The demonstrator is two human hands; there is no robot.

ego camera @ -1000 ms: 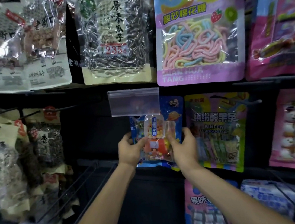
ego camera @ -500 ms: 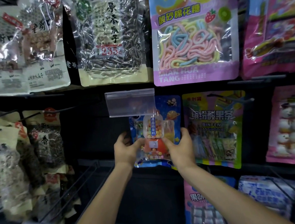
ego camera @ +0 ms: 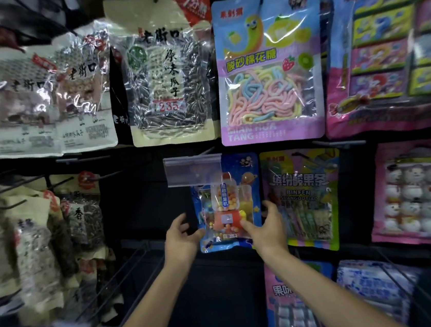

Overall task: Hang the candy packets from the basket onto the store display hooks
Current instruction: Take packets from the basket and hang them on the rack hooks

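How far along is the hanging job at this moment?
Done: neighbouring packets, like the BINFEN packet, already hang. In hand: the right hand pinches the gumball candy packet, its top behind the clear price-tag holder; the left hand, fingers loose, is at its left edge. Left: unknown, the basket is out of view.

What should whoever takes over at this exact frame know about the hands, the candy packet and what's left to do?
Left hand: open, thumb at the lower left edge of the blue candy packet, fingers spread clear of it.
Right hand: pinches the packet's right edge, thumb on its front.
Packet: upright at the display, its top behind the clear price tag holder, left of the green sour strip packet.
Done: packet raised to hook height; the holder hides whether it is on the hook.
Left: confirm it hangs, let go, fetch the next one; the basket is out of view.
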